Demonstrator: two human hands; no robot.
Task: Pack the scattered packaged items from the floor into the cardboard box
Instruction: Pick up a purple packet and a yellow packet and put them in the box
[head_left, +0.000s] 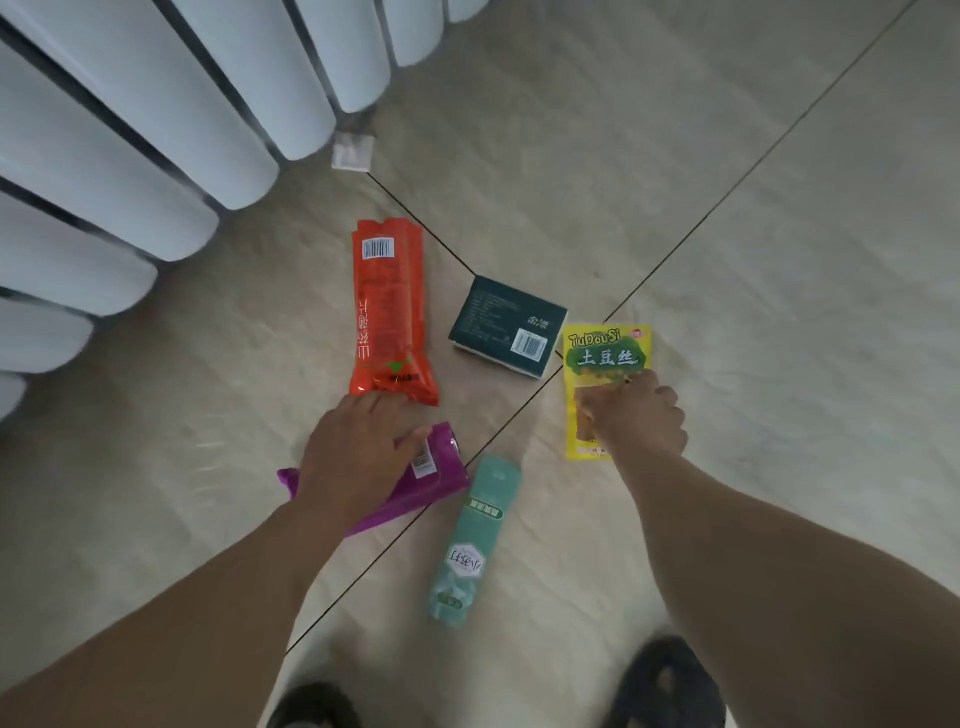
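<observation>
Your right hand curls down onto the yellow packet, whose long axis runs straight ahead from it on the floor, while your left hand, fingers loosely spread, rests over the purple packet just short of the orange one.

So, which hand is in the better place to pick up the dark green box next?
Probably the right hand. It rests on the yellow packet, which lies right beside the dark green box. The left hand is over the purple packet, at the orange packet's near end, farther from the box.
</observation>
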